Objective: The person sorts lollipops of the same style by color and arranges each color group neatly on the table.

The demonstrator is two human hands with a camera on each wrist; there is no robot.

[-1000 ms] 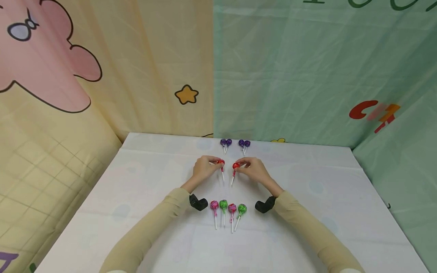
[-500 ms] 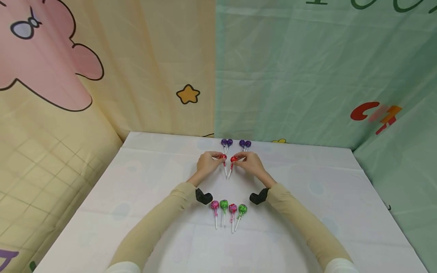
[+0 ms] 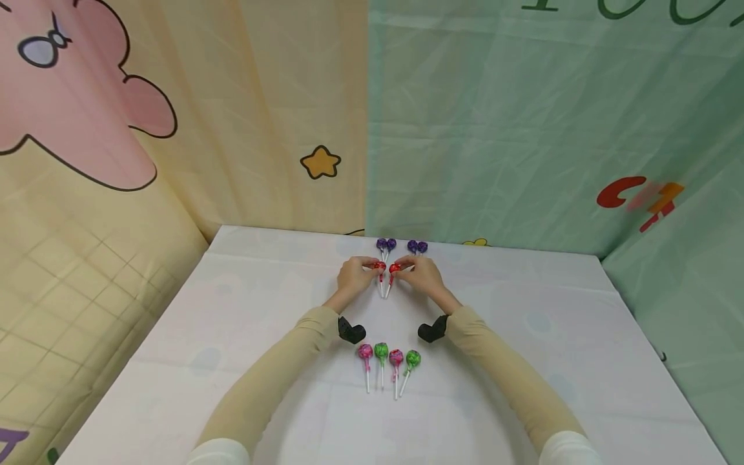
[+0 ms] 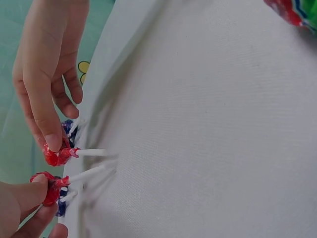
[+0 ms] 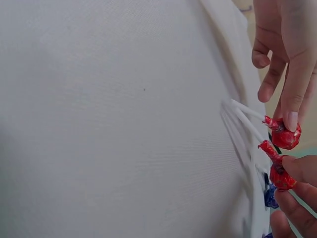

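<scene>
Near the back of the white table, my left hand [image 3: 352,276] pinches one red-wrapped lollipop [image 4: 51,189] by its candy head between thumb and finger. Opposite it, my right hand [image 3: 425,276] pinches a second red lollipop [image 5: 282,176] in the same manner. The two red heads are close side by side, and their white sticks slant toward me, almost meeting at the lower ends. Just behind them lie two purple lollipops [image 3: 386,244] with crossed sticks. Another purple pair [image 3: 417,247] lies to the right, its sticks partly hidden by my right hand.
Closer to me lies a row of pink lollipops [image 3: 365,352] and green lollipops [image 3: 413,359], sticks toward me. Black wrist mounts [image 3: 352,330] sit below both hands. The white tabletop [image 3: 500,387] ends at printed curtains [image 3: 494,129] behind.
Both hands have moved away from me and toward each other, bringing the two red lollipops from apart to nearly together, close to the purple ones. The pink and green row stays put.
</scene>
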